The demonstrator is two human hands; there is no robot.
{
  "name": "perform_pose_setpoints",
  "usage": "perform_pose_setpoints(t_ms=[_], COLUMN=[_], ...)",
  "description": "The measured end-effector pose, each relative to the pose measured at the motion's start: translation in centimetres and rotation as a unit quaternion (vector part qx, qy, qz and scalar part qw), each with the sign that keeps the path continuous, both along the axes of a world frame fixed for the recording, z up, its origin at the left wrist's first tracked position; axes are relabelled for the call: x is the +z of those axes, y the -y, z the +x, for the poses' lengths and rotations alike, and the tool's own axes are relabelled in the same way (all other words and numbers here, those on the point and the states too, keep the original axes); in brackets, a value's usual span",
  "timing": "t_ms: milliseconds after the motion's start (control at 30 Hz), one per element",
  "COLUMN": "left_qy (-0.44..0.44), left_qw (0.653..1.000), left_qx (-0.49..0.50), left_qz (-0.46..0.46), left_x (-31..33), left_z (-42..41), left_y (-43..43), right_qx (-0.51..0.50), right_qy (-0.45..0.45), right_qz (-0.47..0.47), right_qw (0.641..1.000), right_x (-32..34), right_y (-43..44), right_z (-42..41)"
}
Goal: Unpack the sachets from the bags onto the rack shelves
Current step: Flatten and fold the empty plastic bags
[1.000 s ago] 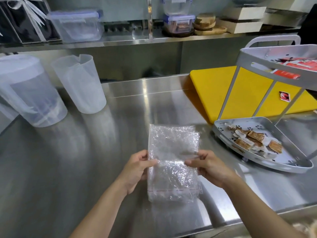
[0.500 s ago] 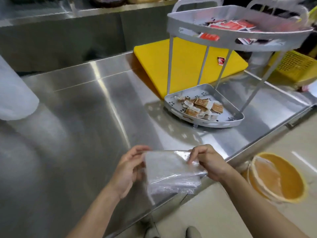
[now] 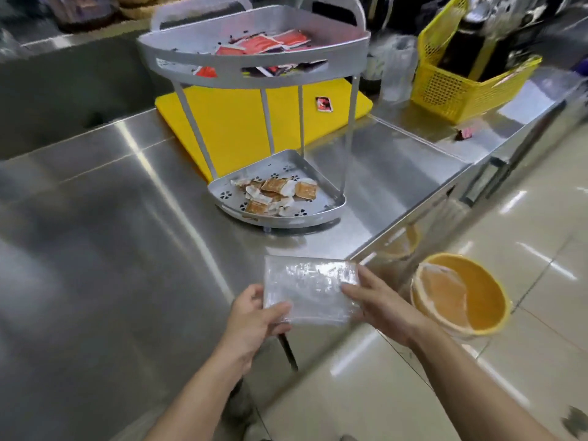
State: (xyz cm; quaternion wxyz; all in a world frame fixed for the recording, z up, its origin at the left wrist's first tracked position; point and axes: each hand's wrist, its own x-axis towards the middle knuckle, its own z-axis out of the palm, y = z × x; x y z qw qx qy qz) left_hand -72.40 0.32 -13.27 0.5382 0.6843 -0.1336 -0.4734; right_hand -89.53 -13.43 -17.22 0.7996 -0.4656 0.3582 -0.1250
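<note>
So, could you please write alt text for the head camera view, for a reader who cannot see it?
Two bare hands, left hand and right hand, hold an empty clear plastic bag over the edge of a steel counter. Behind it, a grey two-tier rack has red sachets on top and brown sachets below. An orange bin stands on the floor.

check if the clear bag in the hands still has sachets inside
No, the clear bag held between the left hand and right hand looks flat and see-through, with no sachets visible inside.
</note>
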Motion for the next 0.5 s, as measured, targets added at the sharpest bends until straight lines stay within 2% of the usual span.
perform_pose_setpoints(t_ms=[133, 300, 500], left_qy=[0.002, -0.030, -0.111], left_qw=[1.000, 0.996, 0.979], left_qx=[-0.021, -0.082, -0.138], left_qz=[0.000, 0.034, 0.098], left_x=[-0.7, -1.9, -3.8], left_z=[-5.5, -12.1, -17.1], left_y=[4.0, 9.3, 15.2], right_qx=[-0.099, -0.252, -0.347], right_qy=[-0.014, -0.078, -0.112], right_qz=[-0.041, -0.066, -0.016], right_qw=[0.994, 0.962, 0.931], right_x=[-0.3, -0.1, -2.4], right_y=[1.3, 3.6, 6.1], right_z=[-5.9, -12.4, -18.1])
